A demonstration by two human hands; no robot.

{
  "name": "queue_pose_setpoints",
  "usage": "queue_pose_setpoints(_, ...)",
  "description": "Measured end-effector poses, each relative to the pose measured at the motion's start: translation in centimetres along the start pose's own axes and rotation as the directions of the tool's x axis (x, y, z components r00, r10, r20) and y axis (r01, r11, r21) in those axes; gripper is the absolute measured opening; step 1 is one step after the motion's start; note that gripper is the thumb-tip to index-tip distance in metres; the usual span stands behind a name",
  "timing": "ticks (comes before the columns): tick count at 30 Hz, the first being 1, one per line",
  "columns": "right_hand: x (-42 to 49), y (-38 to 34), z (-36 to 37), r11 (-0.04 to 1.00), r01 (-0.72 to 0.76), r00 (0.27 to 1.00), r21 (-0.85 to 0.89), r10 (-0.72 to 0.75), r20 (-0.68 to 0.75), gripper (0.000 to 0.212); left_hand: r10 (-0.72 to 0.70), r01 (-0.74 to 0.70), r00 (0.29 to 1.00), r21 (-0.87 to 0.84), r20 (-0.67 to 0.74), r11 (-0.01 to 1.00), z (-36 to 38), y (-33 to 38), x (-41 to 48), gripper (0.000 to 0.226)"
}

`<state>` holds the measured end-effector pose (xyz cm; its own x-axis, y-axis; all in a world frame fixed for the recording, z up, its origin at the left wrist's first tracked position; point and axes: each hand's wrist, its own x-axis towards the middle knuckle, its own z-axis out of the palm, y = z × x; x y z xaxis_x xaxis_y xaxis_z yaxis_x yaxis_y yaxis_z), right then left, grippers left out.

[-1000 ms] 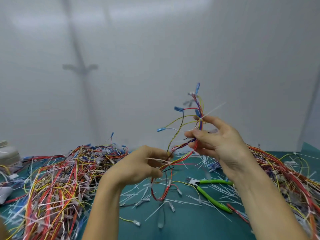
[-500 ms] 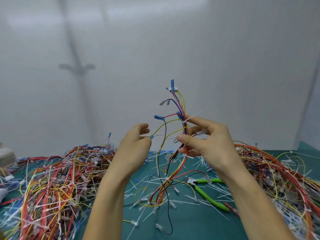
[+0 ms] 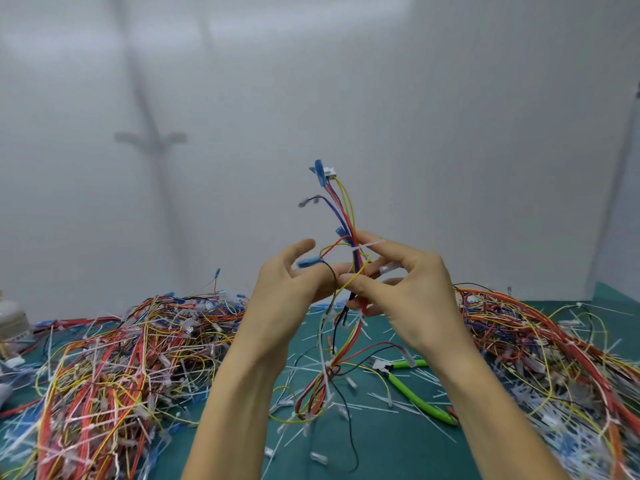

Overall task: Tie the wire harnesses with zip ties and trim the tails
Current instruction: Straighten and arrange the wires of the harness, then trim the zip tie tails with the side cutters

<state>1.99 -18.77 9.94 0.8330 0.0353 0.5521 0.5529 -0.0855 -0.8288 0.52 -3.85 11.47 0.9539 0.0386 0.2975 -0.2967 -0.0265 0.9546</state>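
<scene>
Upright between the hands stands a multicoloured wire harness with blue connectors (image 3: 347, 220), a white plastic zip tie (image 3: 362, 244) cinched round it. The right hand (image 3: 408, 292) pinches the bundle with thumb and curled fingers. The left hand (image 3: 291, 292) meets the wires with fingers half extended; I cannot tell whether it grips them. Green-handled cutters (image 3: 415, 398) lie under the right wrist.

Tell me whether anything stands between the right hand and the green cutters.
Yes. The right hand pinches the harness aloft, so it is not free. One red wire of that harness droops across the cutters near their head.
</scene>
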Motion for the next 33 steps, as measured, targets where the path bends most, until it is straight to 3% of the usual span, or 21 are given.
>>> queue_pose_setpoints(3, -0.1, 0.2, 0.6, 0.980, 0.028, 0.990, -0.195, -0.054, -0.127, 0.063, 0.012, 0.000, 0.995, -0.119, 0.102, 0.993, -0.3, 0.0, 0.1, 0.060)
queue_pose_setpoints(5, -0.4, 0.1, 1.0, 0.947, 0.043, 0.983, -0.319, -0.098, -0.158, 0.049, 0.026, 0.006, 0.986, -0.187, 0.167, 0.982, -0.2, 0.0, 0.0, 0.058)
queue_pose_setpoints(9, -0.8, -0.3, 1.6, 0.883, 0.119, 0.981, -0.454, -0.174, -0.081, 0.036, 0.040, -0.044, 0.999, -0.195, -0.025, 0.980, 0.5, -0.7, 0.2, 0.035)
queue_pose_setpoints(13, -0.3, -0.9, 0.2, 0.968, 0.052, 0.993, -0.244, -0.023, 0.120, 0.017, -0.006, -0.015, 0.996, -0.229, -0.090, 0.973, -0.1, -1.2, 0.6, 0.025)
queue_pose_setpoints(15, 0.4, -0.6, -0.9, 0.985, -0.043, 0.993, -0.167, 0.061, 0.105, 0.007, 0.009, -0.028, 0.997, -0.237, -0.083, 0.971, -0.8, -1.3, 0.8, 0.023)
queue_pose_setpoints(17, 0.9, 0.6, -2.1, 0.952, -0.124, 0.989, -0.281, 0.141, 0.040, 0.010, 0.020, -0.038, 0.997, -0.266, -0.072, 0.963, -1.3, -1.2, 0.9, 0.024)
queue_pose_setpoints(18, 1.1, 1.5, -2.7, 0.889, -0.151, 0.983, -0.432, 0.183, 0.034, 0.010, 0.021, -0.042, 0.997, -0.281, -0.079, 0.959, -1.5, -1.2, 0.9, 0.025)
queue_pose_setpoints(20, 1.2, 3.7, -3.7, 0.621, -0.147, 0.939, -0.770, 0.333, 0.090, 0.011, 0.024, -0.049, 0.997, -0.340, -0.079, 0.939, -1.8, -1.2, 0.9, 0.027)
queue_pose_setpoints(22, 0.9, 6.1, -4.0, 0.346, -0.085, 0.856, -0.934, 0.506, 0.109, 0.019, 0.032, -0.052, 0.998, -0.443, -0.051, 0.895, -1.9, -1.1, 0.8, 0.033)
queue_pose_setpoints(23, 0.8, 7.1, -4.0, 0.278, -0.064, 0.821, -0.958, 0.560, 0.108, 0.024, 0.039, -0.049, 0.999, -0.476, -0.031, 0.878, -1.9, -1.0, 0.7, 0.039)
queue_pose_setpoints(27, 0.2, 9.7, -3.2, 0.177, -0.040, 0.780, -0.983, 0.621, 0.080, 0.035, 0.058, -0.044, 0.998, -0.468, 0.016, 0.883, -2.1, -0.7, 0.8, 0.045)
queue_pose_setpoints(31, -0.4, 11.7, -2.2, 0.135, -0.005, 0.802, -0.991, 0.592, 0.077, 0.036, 0.017, 0.057, 0.991, -0.526, 0.135, 0.849, -2.6, -0.3, 0.6, 0.048)
queue_pose_setpoints(33, -0.7, 12.2, -1.8, 0.133, 0.005, 0.807, -0.991, 0.584, 0.083, 0.034, -0.035, 0.098, 0.991, -0.523, 0.130, 0.847, -2.6, -0.2, 0.5, 0.045)
